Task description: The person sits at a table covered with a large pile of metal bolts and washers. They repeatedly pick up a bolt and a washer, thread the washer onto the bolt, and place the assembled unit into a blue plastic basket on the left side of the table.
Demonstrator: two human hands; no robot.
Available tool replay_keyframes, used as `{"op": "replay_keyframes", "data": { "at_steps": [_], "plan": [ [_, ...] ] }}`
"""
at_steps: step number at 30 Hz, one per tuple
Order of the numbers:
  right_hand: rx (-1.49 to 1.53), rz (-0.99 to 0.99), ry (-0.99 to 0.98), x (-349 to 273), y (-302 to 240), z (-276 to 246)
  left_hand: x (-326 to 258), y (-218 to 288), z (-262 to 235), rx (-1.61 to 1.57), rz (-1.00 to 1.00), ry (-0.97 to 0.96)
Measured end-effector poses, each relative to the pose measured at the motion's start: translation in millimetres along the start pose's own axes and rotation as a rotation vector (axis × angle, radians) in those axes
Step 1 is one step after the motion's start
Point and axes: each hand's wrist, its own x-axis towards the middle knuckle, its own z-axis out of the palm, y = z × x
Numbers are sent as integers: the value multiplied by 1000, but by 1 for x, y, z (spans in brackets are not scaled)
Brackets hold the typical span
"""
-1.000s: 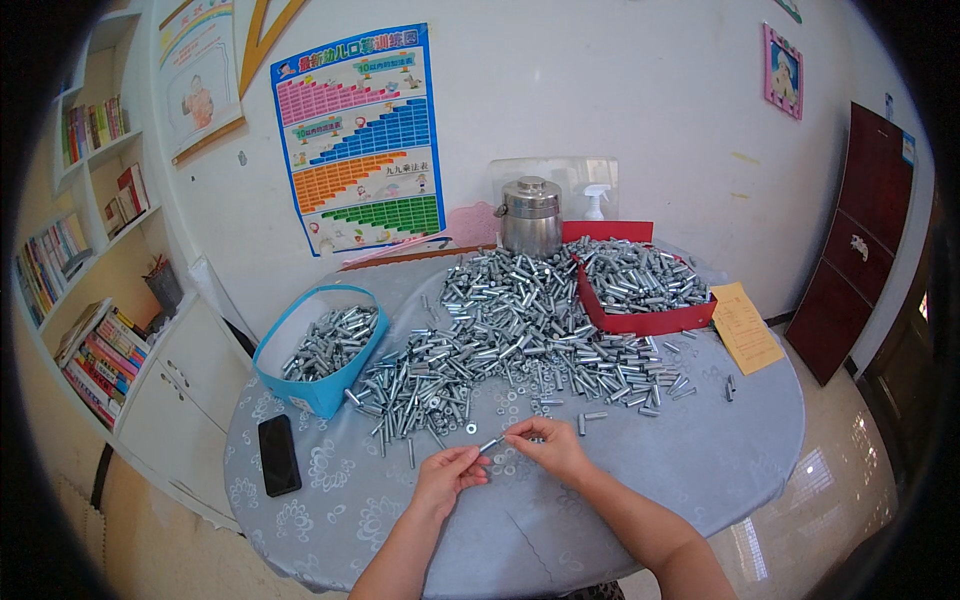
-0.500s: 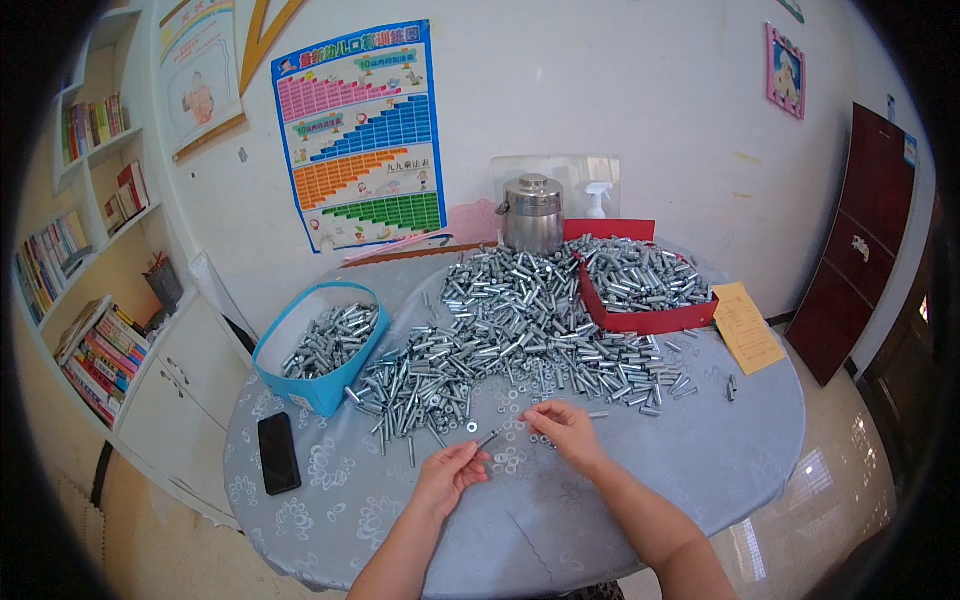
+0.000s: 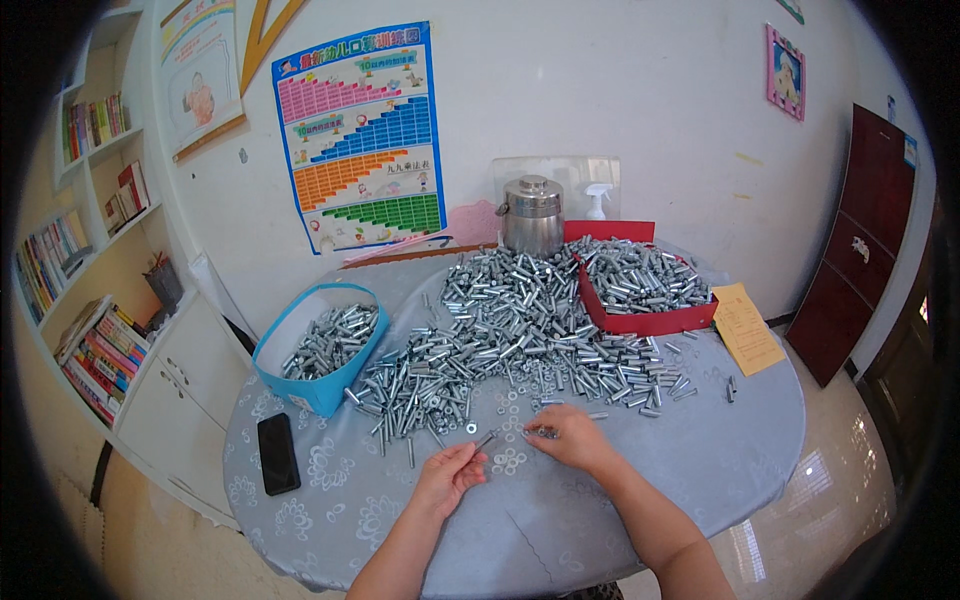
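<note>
My left hand (image 3: 450, 478) is closed, pinching a thin silvery bolt (image 3: 488, 438) between thumb and forefinger, its free end tilted up to the right. My right hand (image 3: 565, 438) is bent over small metal nuts (image 3: 543, 432) on the cloth, with its fingertips drawn together; whatever they grip is too small to make out. Between the two hands lie several loose flat washers (image 3: 510, 460). Just beyond them spreads a big heap of silvery bolts and metal sleeves (image 3: 510, 320).
A blue box (image 3: 318, 392) with metal parts stands left, a red box (image 3: 650, 320) full of them at back right. A phone (image 3: 278, 453) lies near the left edge, a yellow paper (image 3: 748, 328) at right. Behind the heap are a steel pot (image 3: 533, 215) and a spray bottle (image 3: 597, 200).
My right hand has moved from the tip of the bolt down to the nuts at its right. My left hand keeps the bolt in almost the same place.
</note>
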Motion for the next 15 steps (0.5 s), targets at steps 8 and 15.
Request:
{"op": "replay_keyframes", "data": {
  "at_steps": [8,15],
  "plan": [
    [598,17,11,3,-20,8,0,1,2,87,-9,-4],
    [516,-35,-7,2,-22,11,-1,0,3,163,-36,18]
  ]
}}
